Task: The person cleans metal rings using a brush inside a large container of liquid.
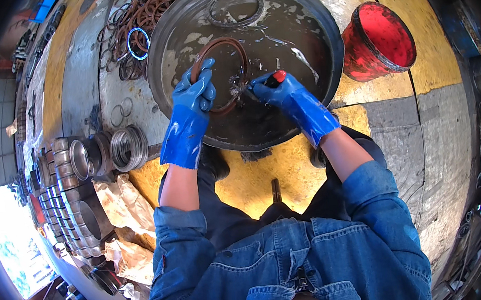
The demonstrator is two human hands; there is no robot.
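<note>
Both hands wear blue rubber gloves, wet on the surface. My left hand (195, 93) grips the left side of a reddish-brown ring (241, 53), held tilted over a wide round basin (158, 85) of dark liquid. In my right hand (284, 91) is a tool with a red-and-black handle (278, 77), whose working end meets the ring's right side and is too blurred to name. Pale, shiny bits show where they meet. Another ring (213, 15) lies in the liquid at the basin's far side.
A red bucket (353, 52) stands right of the basin. Brown rings (160, 4) are heaped at the far left, with a blue-and-white ring (138, 43) among them. Thin metal rings (129, 148) and metal sleeves (66, 178) stand stacked at left, beside crumpled brown paper (121, 202).
</note>
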